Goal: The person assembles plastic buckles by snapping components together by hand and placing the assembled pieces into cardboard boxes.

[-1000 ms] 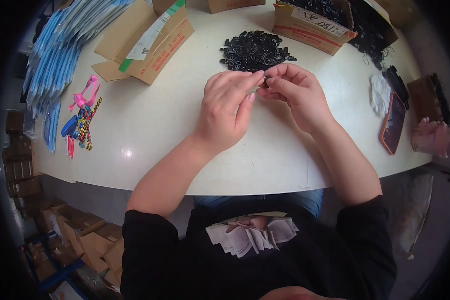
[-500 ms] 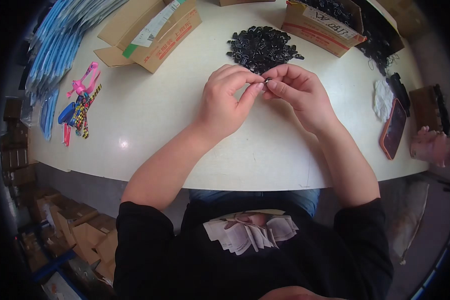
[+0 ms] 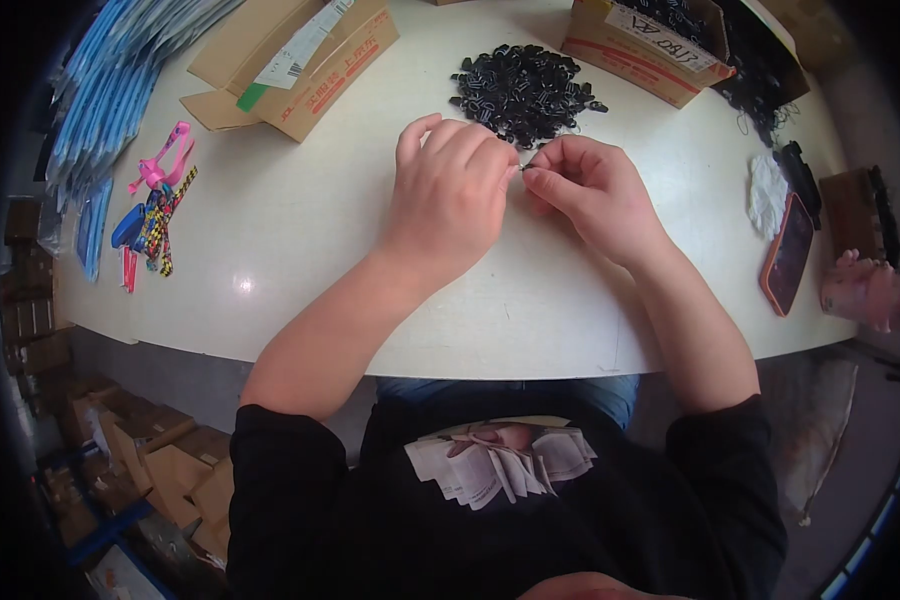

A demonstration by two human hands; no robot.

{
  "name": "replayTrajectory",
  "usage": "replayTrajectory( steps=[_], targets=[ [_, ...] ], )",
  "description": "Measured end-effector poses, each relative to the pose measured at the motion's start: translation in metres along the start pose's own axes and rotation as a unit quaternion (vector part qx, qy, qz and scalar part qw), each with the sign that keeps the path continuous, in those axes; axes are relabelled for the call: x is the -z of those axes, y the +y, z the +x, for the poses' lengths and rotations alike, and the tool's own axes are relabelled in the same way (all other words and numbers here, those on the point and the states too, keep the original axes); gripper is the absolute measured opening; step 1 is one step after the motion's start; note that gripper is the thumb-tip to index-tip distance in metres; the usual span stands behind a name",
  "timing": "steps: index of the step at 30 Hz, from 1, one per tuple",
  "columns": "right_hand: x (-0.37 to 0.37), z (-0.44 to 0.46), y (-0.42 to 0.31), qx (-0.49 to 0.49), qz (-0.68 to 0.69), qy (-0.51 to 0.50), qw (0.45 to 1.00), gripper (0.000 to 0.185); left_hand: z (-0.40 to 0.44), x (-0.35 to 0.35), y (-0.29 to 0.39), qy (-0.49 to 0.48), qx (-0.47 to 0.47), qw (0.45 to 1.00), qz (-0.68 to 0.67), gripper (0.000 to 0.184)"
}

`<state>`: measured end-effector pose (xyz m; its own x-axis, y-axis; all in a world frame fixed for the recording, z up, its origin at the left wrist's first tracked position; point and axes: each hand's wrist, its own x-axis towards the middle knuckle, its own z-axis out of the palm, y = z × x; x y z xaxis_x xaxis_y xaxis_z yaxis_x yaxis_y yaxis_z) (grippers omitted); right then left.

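My left hand (image 3: 450,195) and my right hand (image 3: 595,195) meet over the white table, just in front of a pile of small black pieces (image 3: 520,90) with thin, shiny wire-like parts. A small black piece (image 3: 527,168) shows between the fingertips; its exact kind is too small to tell. My right thumb and forefinger pinch it. The left fingertips close on its other side, with the back of that hand turned up and the thumb mostly hidden.
Cardboard boxes stand at the back left (image 3: 335,75) and back right (image 3: 640,55). Blue plastic-wrapped packets (image 3: 110,100) and colourful straps (image 3: 158,225) lie left. On the right are a phone (image 3: 788,255), a crumpled white tissue (image 3: 767,195) and black cords (image 3: 755,110).
My left hand has rolled over, its back now facing up and its thumb out of sight. The right hand stays nearly in place, still pinching. The view has shifted slightly.
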<state>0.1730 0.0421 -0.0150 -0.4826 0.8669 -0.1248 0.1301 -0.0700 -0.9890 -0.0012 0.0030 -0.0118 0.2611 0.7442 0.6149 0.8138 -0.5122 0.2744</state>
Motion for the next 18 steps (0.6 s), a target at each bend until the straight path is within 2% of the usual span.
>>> replayTrajectory(
  steps=[5,11,14,18],
  targets=[
    [-0.001,0.0,-0.001,-0.009,0.015,0.004,1.0,0.01,0.0,0.003,0.004,-0.019,-0.004,0.999,0.032,0.006],
    [0.001,0.001,0.001,0.01,0.069,-0.003,0.998,0.009,-0.004,-0.002,-0.005,-0.016,0.029,0.997,-0.068,0.008],
    [0.001,0.001,0.0,0.009,0.065,-0.007,0.998,0.009,-0.006,-0.003,-0.009,-0.052,0.043,0.991,-0.116,0.011],
    [0.002,0.002,0.001,0.009,0.064,-0.012,0.998,0.009,-0.006,-0.003,-0.008,-0.057,0.046,0.991,-0.111,0.012]
  ],
)
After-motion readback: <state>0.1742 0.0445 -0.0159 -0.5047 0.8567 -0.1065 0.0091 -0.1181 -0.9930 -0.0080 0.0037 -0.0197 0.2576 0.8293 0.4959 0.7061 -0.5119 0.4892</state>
